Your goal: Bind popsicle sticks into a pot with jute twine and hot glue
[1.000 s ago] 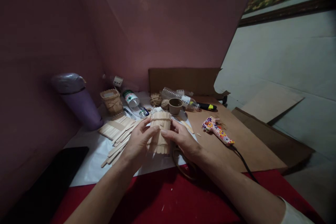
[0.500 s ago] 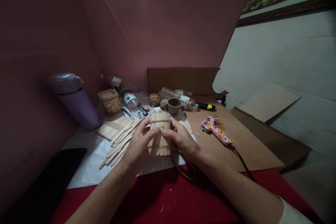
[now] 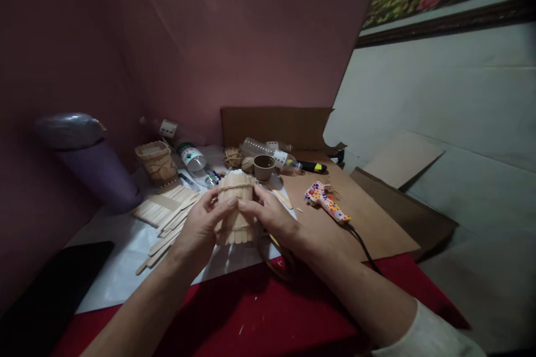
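Observation:
Upright between my two hands is a craft-stick cup [image 3: 237,228], its pale sticks set side by side and bound by twine near the top and bottom. My left hand [image 3: 205,217] grips its left side, thumb across the front. On the right side my right hand [image 3: 272,215] closes round it, and both thumb tips press near each other at the middle. Fingers behind the cup are hidden. Below my right hand lies a gold-coloured loop [image 3: 287,276] like a scissors handle. Loose craft sticks [image 3: 165,237] lie by my left forearm.
A floral glue gun [image 3: 324,203] with a black cord rests on cardboard [image 3: 368,234]. Behind stand a small brown cup [image 3: 263,170], twine balls [image 3: 232,157], plastic bottles [image 3: 190,156] and a black-yellow cutter [image 3: 312,167]. At left are a stick-covered pot [image 3: 157,164] and a purple tumbler [image 3: 100,167].
The whole view has shifted, so the scene sits further left. Both hands still hold the craft-stick cup, which looks slightly tilted compared with before.

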`<move>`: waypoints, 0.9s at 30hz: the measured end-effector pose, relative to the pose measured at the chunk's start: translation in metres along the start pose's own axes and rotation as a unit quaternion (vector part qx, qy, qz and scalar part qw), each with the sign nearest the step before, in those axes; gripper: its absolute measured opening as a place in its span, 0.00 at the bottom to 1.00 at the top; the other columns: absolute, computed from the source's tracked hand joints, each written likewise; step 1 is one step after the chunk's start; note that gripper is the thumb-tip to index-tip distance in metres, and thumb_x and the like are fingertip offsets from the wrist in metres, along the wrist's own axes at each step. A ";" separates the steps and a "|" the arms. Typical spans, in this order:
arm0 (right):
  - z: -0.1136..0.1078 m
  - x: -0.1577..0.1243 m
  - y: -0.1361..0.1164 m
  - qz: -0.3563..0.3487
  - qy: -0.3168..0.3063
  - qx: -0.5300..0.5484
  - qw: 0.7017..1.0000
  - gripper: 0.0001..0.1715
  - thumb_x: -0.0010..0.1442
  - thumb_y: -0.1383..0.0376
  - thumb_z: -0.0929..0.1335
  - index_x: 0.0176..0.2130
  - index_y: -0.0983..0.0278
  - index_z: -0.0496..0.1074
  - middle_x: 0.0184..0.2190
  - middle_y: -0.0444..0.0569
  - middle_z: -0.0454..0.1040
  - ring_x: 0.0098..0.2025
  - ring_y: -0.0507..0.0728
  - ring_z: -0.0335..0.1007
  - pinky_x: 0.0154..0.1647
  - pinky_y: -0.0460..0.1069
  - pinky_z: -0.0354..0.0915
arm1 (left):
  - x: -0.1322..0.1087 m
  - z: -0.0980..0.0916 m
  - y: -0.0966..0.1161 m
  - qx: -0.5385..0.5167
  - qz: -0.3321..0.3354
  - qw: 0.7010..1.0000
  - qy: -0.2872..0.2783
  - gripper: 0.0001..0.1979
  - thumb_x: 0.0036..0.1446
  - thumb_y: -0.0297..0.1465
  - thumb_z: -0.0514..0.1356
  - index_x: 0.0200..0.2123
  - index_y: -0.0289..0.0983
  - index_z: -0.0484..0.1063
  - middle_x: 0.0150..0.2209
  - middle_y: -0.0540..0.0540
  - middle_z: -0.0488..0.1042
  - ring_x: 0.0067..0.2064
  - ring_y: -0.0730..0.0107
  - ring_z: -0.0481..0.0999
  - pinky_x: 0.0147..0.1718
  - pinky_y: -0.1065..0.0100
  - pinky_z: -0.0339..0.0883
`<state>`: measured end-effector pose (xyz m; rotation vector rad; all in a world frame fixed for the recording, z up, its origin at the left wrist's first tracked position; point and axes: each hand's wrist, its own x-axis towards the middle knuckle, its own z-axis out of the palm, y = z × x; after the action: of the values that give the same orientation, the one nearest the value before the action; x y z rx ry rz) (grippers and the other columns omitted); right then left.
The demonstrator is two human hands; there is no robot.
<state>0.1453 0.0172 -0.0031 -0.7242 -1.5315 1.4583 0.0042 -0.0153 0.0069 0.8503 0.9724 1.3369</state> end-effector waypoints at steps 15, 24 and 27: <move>-0.142 -0.053 -0.018 0.135 0.233 -0.569 0.777 0.19 0.42 0.62 0.74 0.36 0.66 0.74 0.37 0.62 0.77 0.42 0.73 0.72 0.41 0.60 0.63 | -0.005 -0.002 0.011 -0.107 -0.019 0.992 -0.068 0.18 0.47 0.31 0.68 0.42 0.33 0.73 0.33 0.44 0.79 0.29 0.66 0.78 0.26 0.67 0.75; -0.144 -0.072 -0.025 0.087 0.239 -0.422 0.870 0.16 0.57 0.54 0.64 0.27 0.62 0.66 0.21 0.46 0.68 0.24 0.56 0.64 0.25 0.49 0.60 | -0.008 -0.004 0.010 -0.106 0.005 0.992 -0.072 0.19 0.51 0.34 0.67 0.47 0.35 0.72 0.41 0.42 0.79 0.34 0.66 0.79 0.30 0.71 0.73; -0.117 -0.091 -0.042 0.074 0.257 -0.263 0.927 0.18 0.54 0.53 0.69 0.26 0.61 0.62 0.19 0.40 0.61 0.19 0.50 0.56 0.20 0.46 0.55 | -0.010 -0.001 0.010 -0.100 0.004 0.993 -0.060 0.20 0.51 0.34 0.67 0.46 0.34 0.73 0.39 0.42 0.80 0.34 0.66 0.79 0.31 0.70 0.73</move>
<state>0.2955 -0.0132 0.0112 -1.4415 -1.4651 0.8406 -0.0001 -0.0246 0.0165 0.7717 0.7278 1.3481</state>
